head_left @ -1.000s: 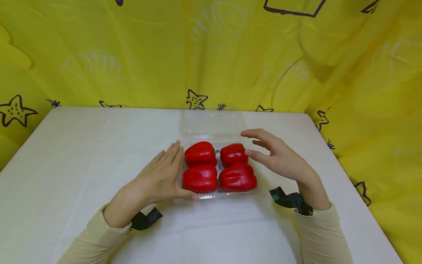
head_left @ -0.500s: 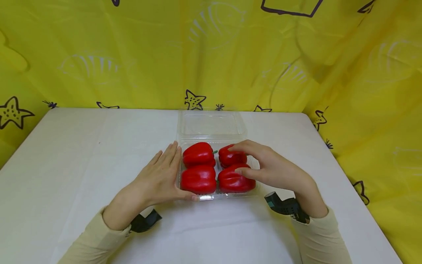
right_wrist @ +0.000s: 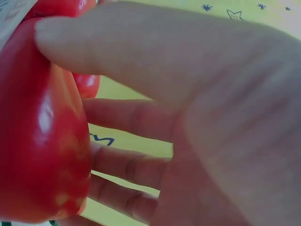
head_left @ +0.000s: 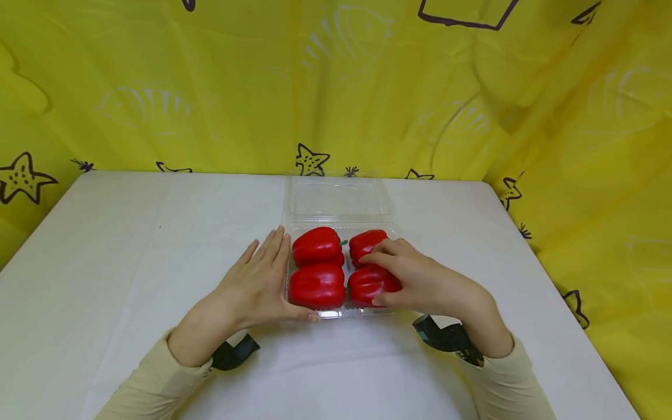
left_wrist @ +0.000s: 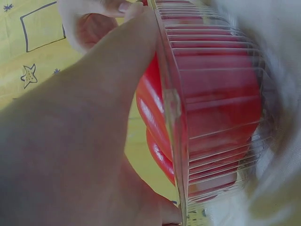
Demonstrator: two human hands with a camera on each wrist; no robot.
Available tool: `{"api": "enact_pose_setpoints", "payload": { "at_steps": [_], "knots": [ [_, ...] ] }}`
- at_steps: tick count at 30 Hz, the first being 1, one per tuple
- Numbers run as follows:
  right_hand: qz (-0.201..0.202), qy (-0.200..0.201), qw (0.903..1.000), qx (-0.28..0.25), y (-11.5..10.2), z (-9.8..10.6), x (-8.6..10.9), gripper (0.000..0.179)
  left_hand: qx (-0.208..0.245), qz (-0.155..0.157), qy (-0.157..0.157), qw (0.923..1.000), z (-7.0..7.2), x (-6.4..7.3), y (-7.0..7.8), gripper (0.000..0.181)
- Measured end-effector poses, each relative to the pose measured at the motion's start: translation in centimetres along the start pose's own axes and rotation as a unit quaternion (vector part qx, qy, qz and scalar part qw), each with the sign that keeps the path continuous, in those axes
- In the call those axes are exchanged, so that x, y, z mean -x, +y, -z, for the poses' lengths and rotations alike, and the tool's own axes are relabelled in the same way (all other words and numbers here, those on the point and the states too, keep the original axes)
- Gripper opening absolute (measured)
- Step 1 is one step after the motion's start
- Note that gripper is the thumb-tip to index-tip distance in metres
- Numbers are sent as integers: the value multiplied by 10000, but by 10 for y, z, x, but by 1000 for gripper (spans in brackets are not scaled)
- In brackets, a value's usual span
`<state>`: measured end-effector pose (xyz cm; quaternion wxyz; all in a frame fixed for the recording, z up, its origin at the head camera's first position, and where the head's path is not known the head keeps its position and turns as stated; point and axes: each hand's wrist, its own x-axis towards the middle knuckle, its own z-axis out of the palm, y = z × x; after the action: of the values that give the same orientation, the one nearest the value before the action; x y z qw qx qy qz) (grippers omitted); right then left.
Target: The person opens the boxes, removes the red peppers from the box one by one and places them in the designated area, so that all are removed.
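Several red bell peppers fill the base of a clear plastic clamshell box point(head_left: 336, 314), whose lid lies back. My right hand point(head_left: 427, 283) spans the front right bell pepper point(head_left: 370, 284), thumb on its near side and fingers on its far side. The right wrist view shows the thumb touching this pepper point(right_wrist: 37, 132), with the other fingers behind it. My left hand point(head_left: 252, 289) rests along the box's left wall, fingers straight, thumb along the front rim. In the left wrist view peppers point(left_wrist: 211, 89) show through the ribbed wall.
The raised-back lid point(head_left: 336, 197) lies behind the base, near the table's far edge. A white cloth point(head_left: 131, 251) covers the table. Yellow patterned curtains point(head_left: 236, 87) hang at the back and right.
My right hand has come down and to the left from beside the box onto the front right pepper, and its fingers have closed round it. The left hand has stayed in place.
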<state>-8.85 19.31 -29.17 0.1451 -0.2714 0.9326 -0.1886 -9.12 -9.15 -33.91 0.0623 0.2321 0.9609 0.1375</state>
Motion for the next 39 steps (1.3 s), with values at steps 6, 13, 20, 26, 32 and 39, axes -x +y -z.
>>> {"api": "enact_pose_setpoints", "payload": {
  "at_steps": [6, 13, 20, 26, 32, 39],
  "knots": [
    [88, -54, 9995, 282, 0, -5, -1, 62, 11, 16, -31, 10000, 0, 0, 0, 134],
    [155, -17, 9996, 226, 2, -5, -2, 65, -21, -12, -10, 10000, 0, 0, 0, 135],
    [313, 26, 9992, 242, 5, -5, -4, 64, -17, 14, -1, 10000, 0, -1, 1, 136],
    [380, 53, 9992, 64, 9, -5, -7, 62, -23, 28, -17, 10000, 0, 0, 1, 136],
    [461, 77, 9989, -67, 13, -3, -7, 62, -12, 23, -16, 10000, 0, -1, 0, 137],
    [375, 7, 9989, -277, 16, -1, -6, 57, -31, 6, -27, 10000, 0, -1, 0, 135]
  ]
}}
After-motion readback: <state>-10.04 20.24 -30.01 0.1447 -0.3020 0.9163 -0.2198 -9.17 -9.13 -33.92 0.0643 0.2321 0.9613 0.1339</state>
